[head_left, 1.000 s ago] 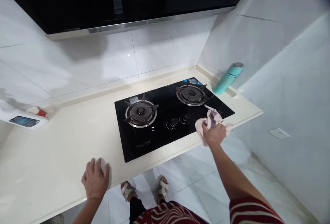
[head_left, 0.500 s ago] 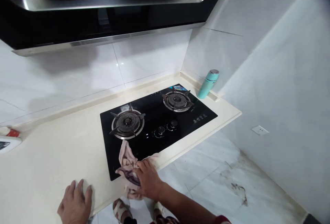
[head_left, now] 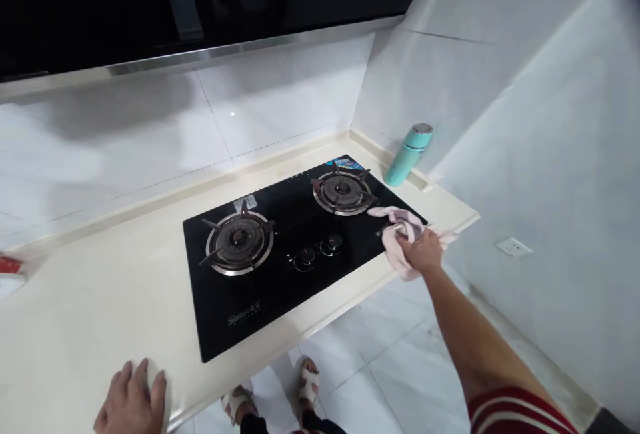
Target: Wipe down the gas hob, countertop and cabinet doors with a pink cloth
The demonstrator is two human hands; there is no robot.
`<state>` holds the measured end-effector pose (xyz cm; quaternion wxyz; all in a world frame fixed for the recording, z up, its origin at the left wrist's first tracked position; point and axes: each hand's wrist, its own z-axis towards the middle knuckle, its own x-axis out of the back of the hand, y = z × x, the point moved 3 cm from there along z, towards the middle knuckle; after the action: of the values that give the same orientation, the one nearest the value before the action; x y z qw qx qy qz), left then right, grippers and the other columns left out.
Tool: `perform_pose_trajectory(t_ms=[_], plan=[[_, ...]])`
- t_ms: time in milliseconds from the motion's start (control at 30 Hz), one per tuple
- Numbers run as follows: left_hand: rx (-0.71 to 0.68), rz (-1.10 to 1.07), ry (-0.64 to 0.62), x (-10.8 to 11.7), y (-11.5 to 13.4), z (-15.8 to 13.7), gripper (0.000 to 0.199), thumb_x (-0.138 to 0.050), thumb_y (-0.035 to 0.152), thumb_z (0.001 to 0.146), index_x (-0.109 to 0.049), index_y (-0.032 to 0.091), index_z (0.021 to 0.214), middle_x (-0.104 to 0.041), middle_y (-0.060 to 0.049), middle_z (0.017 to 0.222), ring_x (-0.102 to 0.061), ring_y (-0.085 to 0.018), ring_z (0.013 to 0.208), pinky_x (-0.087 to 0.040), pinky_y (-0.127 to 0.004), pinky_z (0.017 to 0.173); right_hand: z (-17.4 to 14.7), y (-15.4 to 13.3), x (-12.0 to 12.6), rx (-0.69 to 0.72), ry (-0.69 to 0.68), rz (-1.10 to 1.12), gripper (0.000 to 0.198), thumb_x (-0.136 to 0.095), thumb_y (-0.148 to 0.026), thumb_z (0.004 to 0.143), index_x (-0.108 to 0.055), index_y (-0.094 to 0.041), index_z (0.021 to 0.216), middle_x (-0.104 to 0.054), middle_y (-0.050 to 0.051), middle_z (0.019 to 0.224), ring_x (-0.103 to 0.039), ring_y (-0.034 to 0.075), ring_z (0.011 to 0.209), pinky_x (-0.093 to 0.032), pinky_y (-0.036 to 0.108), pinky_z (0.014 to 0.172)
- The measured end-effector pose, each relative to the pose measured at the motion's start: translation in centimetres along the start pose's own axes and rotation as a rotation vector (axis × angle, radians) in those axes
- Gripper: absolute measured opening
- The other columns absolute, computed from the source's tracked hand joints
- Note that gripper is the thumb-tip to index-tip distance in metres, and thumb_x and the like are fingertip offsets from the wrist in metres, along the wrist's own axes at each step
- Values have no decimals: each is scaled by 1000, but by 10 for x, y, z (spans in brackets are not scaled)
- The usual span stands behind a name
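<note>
Bunched under my right hand is a pale pink cloth, pressed on the right front corner of the black glass gas hob and hanging over the counter's front edge. My right fingers are closed on it. The hob has a left burner, a right burner and two knobs near its front middle; a left knob is the nearer to the left burner. Palm down, my left hand rests on the cream counter left of the hob, its fingers spread and holding nothing.
A turquoise flask stands behind the hob's right end by the wall. The dark range hood overhangs the back. A partly seen red and white object lies at the far left. The counter's front edge drops to the tiled floor.
My right hand has carried the cloth from the hob's left front corner to its right front corner, uncovering lettering on the glass. My left hand stays on the counter; the view has shifted slightly.
</note>
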<state>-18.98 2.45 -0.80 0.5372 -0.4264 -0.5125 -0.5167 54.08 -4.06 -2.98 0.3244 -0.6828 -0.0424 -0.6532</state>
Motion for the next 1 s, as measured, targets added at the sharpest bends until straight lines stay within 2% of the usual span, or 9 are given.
perform_pose_trajectory(t_ms=[100,200,300,433,567,700,800,900,1000], plan=[[-30,32,0,-2,1,-2,57,-24,52,97,-53,17,132,-44,-16,150,-35,-31,145,-36,-55,109,23,8,3,-116,-7,-37,83,-59,-62,79,-46,1,131,-49,32,130,-45,40,125,-37,49,105],[-55,45,32,-2,2,-5,56,-26,48,98,-54,14,132,-43,-19,150,-35,-31,144,-34,-52,111,6,1,-4,-152,57,-77,85,-58,-62,81,-41,2,135,-42,33,135,-40,43,130,-32,53,109],[-57,49,41,-3,2,-8,53,-30,45,98,-55,13,131,-44,-19,150,-34,-31,145,-33,-50,112,-48,-21,-17,-44,145,-122,87,-57,-65,81,-42,2,135,-43,34,130,-41,47,125,-33,58,105],[-55,50,46,-6,1,-12,51,-34,43,98,-56,12,132,-44,-19,151,-33,-31,145,-30,-49,113,-160,-71,-37,263,131,-109,90,-46,-73,84,-43,1,134,-47,33,121,-44,48,117,-36,62,96],[-43,37,42,-9,-2,-16,49,-38,41,98,-56,14,134,-43,-17,153,-32,-30,146,-27,-47,115,-281,-134,-50,569,-41,-15,81,-51,-71,82,-46,-8,134,-46,29,127,-43,45,114,-36,62,94],[-29,12,27,-8,-4,-18,49,-40,42,97,-55,16,135,-42,-16,153,-31,-30,147,-26,-47,116,-370,-194,-55,917,-320,80,79,-71,-67,70,-54,-15,128,-46,23,134,-39,44,119,-32,62,100],[-31,-4,21,-5,-3,-19,48,-39,42,97,-56,16,134,-43,-16,153,-31,-30,147,-25,-47,116,-408,-224,-56,1076,-474,133,79,-75,-65,69,-56,-16,128,-46,22,135,-42,42,117,-32,62,100],[-36,-15,11,-3,-3,-19,49,-39,43,97,-56,16,134,-42,-16,154,-31,-30,147,-26,-47,116,-430,-243,-54,1171,-620,315,66,-76,-62,69,-59,-19,116,-55,15,122,-48,35,110,-37,57,99],[-30,-18,6,-4,-5,-20,49,-40,43,97,-56,16,135,-42,-16,154,-32,-30,146,-27,-48,115,-431,-252,-40,1136,-735,623,51,-73,-55,72,-56,-20,105,-58,9,107,-55,26,101,-47,44,93]])
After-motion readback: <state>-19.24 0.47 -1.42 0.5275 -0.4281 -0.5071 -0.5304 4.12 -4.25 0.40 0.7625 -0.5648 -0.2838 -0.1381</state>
